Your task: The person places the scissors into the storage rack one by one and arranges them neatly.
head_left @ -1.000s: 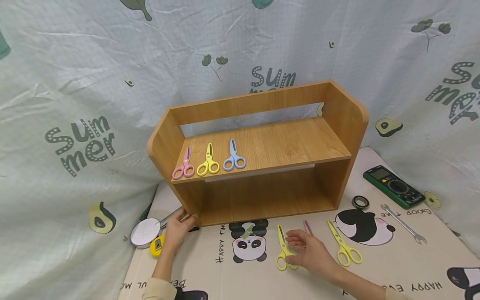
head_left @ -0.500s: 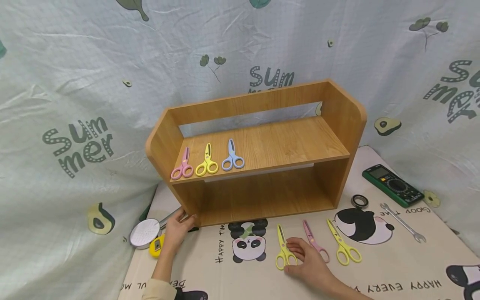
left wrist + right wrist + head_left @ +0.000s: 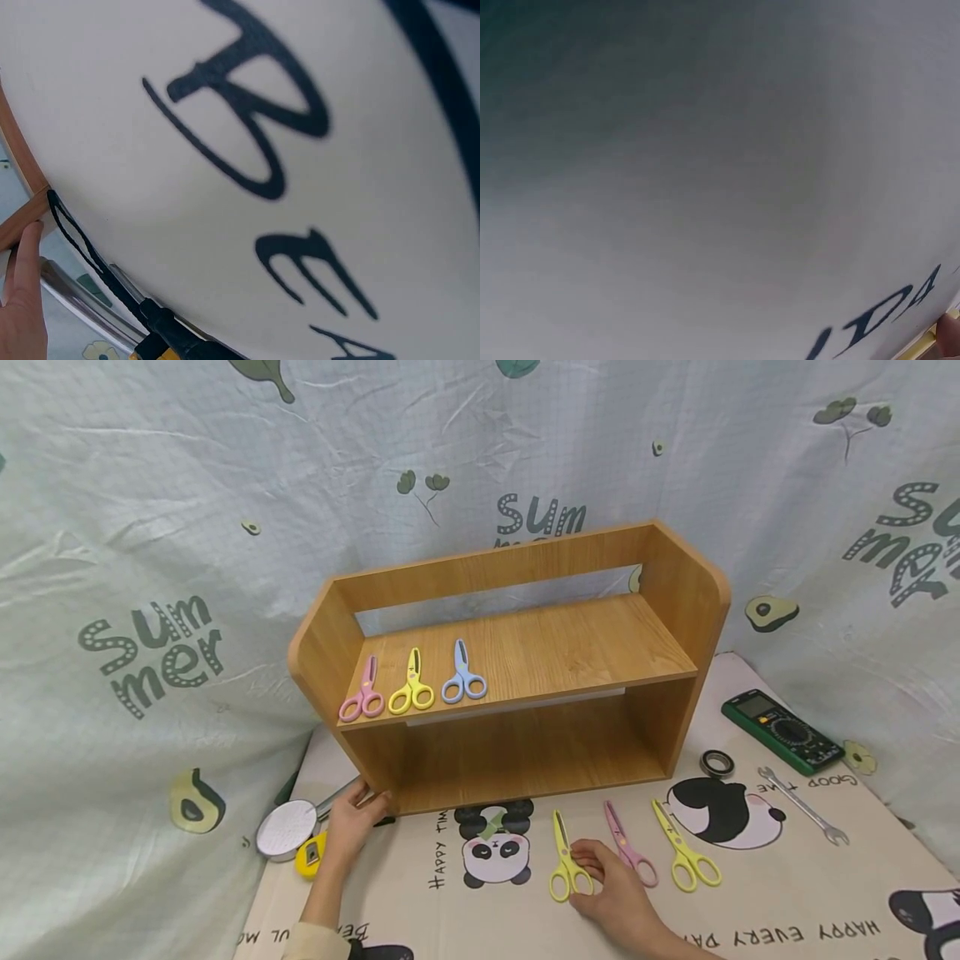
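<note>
My left hand (image 3: 351,827) holds the lower left corner of a two-tier wooden shelf (image 3: 517,689), thumb side at the front edge. In the left wrist view, one finger (image 3: 28,262) lies against the wood. My right hand (image 3: 615,893) pinches the handle of yellow scissors (image 3: 562,837) lying on the table, its thumb by the lower loop. Just right of that hand lie pink scissors (image 3: 621,833), then another pair of yellow scissors (image 3: 678,847). On the upper tier, pink scissors (image 3: 367,689), yellow scissors (image 3: 413,681) and blue scissors (image 3: 461,670) stand in a row.
A green multimeter (image 3: 783,731), a wrench (image 3: 802,806) and a ring bearing (image 3: 717,764) lie at the right. Left of the shelf are a round white disc (image 3: 287,829) and a yellow tape measure (image 3: 309,856). Printed fabric (image 3: 150,568) hangs behind.
My right hand has lowered slightly and come to the handle of the left yellow scissors, uncovering the pink pair beside it. The left hand stays at the shelf corner.
</note>
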`<state>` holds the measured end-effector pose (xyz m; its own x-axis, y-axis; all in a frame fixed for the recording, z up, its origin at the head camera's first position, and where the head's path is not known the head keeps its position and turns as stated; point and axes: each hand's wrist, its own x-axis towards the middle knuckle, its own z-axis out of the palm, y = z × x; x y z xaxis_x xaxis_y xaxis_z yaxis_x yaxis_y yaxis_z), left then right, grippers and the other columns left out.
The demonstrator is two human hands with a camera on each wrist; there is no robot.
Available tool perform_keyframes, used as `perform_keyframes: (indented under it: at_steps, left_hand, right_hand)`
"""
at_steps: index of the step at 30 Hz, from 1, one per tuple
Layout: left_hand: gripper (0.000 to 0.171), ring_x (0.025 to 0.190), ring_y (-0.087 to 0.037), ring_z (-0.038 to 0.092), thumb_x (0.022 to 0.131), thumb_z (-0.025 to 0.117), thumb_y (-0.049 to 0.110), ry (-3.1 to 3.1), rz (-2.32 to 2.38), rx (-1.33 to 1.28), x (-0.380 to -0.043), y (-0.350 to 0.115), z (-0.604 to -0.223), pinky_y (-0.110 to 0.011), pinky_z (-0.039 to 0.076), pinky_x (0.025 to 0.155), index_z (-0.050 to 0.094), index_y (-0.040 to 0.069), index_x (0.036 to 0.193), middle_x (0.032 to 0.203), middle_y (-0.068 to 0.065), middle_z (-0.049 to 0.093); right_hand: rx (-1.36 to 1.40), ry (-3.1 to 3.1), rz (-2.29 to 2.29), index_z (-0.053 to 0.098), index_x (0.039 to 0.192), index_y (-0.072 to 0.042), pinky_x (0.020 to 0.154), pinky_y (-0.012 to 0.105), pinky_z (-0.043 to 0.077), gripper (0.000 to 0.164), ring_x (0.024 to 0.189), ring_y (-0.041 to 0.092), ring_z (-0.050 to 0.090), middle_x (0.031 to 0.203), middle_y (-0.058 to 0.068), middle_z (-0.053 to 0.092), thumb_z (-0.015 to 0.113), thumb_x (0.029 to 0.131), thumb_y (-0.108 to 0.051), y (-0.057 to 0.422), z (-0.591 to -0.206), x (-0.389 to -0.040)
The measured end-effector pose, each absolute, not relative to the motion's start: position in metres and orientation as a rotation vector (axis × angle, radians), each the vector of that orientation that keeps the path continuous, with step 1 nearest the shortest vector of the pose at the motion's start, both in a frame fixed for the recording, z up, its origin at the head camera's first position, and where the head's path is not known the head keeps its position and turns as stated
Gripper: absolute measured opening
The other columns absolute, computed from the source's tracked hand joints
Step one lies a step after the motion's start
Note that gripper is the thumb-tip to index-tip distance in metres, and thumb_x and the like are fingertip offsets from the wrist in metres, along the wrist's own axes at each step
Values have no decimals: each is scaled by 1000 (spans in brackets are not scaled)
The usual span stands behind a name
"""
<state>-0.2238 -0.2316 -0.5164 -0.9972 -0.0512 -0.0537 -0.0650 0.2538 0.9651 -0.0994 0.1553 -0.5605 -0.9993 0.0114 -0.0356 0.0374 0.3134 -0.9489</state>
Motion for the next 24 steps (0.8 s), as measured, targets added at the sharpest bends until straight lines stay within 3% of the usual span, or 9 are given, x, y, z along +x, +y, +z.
perform_keyframes:
  at_steps: [11, 24]
  left_hand:
    - [66, 142, -44, 52, 101, 64, 7, 2495, 1894, -110, -226, -233, -520, -32, 62, 97, 37, 2, 160, 164, -24, 39]
    - [67, 142, -43, 52, 101, 65, 10, 2480, 1895, -116, -224, -234, -519, -30, 62, 97, 36, 2, 161, 165, -23, 38]
  right_hand:
    - [79, 2549, -1789, 66, 120, 0, 102, 32, 59, 58, 113, 25, 69, 118, 10, 71, 85, 68, 14, 155, -559, -100]
    - [125, 2667, -1709, 69, 113, -4, 91, 24, 61, 57, 100, 13, 68, 106, 2, 74, 78, 60, 15, 150, -557, -100]
